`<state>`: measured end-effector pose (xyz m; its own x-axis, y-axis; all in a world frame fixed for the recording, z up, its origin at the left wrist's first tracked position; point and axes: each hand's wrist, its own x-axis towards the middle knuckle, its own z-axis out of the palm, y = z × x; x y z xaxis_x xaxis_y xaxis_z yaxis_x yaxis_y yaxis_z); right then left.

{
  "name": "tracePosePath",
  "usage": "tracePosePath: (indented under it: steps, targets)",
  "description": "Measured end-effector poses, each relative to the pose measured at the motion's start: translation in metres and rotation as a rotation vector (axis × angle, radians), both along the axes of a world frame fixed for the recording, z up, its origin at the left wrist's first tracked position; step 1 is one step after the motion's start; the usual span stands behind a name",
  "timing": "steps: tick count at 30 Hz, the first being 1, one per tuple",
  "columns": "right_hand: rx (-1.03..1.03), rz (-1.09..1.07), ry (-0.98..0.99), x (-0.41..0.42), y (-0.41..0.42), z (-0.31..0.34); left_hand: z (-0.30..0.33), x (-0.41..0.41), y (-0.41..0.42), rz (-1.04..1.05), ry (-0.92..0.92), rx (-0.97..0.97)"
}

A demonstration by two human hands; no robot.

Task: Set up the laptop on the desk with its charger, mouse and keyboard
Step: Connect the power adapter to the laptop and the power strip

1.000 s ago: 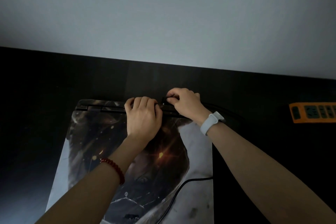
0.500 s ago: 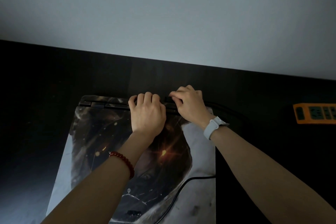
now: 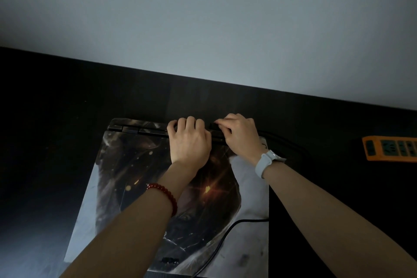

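The fingers (image 3: pixel 187 123) of the left hand (image 3: pixel 190 142) were curled over the laptop's (image 3: pixel 135 176) far hinge edge, gripping it, while the right hand (image 3: pixel 241 134) just beside it pinched a small dark plug (image 3: pixel 213 124) at that same rear edge. The laptop lay closed on the dark desk (image 3: pixel 56 142), its lid covered in a printed skin. A black cable (image 3: pixel 216 246) crossed the laptop's near right corner, and another ran off from its far right corner. An orange power strip (image 3: pixel 391 148) sat well to the laptop's right.
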<state>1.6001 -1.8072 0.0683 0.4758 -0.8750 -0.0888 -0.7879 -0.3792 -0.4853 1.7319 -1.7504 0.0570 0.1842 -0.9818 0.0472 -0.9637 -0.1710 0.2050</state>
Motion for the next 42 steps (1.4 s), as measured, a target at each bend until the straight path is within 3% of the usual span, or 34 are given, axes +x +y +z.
tracePosePath:
  steps: [7, 11, 17, 20, 22, 25, 29, 32, 34, 37, 42]
  targets:
    - [0.011, -0.075, 0.202, -0.013, 0.048, 0.013, 0.001, 0.008, 0.022, 0.050, 0.119, -0.018]
    - [-0.019, -0.149, 0.058, -0.018, 0.102, 0.035, 0.008, 0.034, 0.087, 0.122, 0.237, 0.032]
    - [-0.015, -0.033, -0.199, -0.014, 0.215, 0.057, 0.024, 0.082, 0.232, 0.324, 0.263, 0.125]
    - [-0.039, 0.127, -0.172, -0.014, 0.274, 0.059, 0.023, 0.105, 0.297, 0.490, 0.189, 0.266]
    - [0.018, 0.243, -0.020, -0.015, 0.306, 0.056, 0.023, 0.120, 0.333, 0.559, 0.205, 0.367]
    - [0.238, 0.328, 0.364, -0.024, 0.336, 0.046, 0.019, 0.129, 0.368, 0.415, 0.264, 0.487]
    - [0.213, 0.324, 0.563, -0.044, 0.362, 0.039, 0.015, 0.129, 0.391, 0.229, 0.195, 0.512]
    - [0.221, 0.206, 0.625, -0.059, 0.372, 0.042, 0.015, 0.123, 0.400, 0.056, 0.032, 0.504]
    - [0.250, 0.141, 0.635, -0.060, 0.376, 0.041, 0.015, 0.118, 0.402, 0.011, -0.008, 0.396]
    - [0.264, 0.062, 0.629, -0.048, 0.379, 0.039, 0.017, 0.110, 0.394, -0.025, 0.010, 0.261]
    - [0.225, -0.025, 0.643, -0.046, 0.366, 0.034, 0.021, 0.105, 0.383, -0.073, 0.089, 0.325]
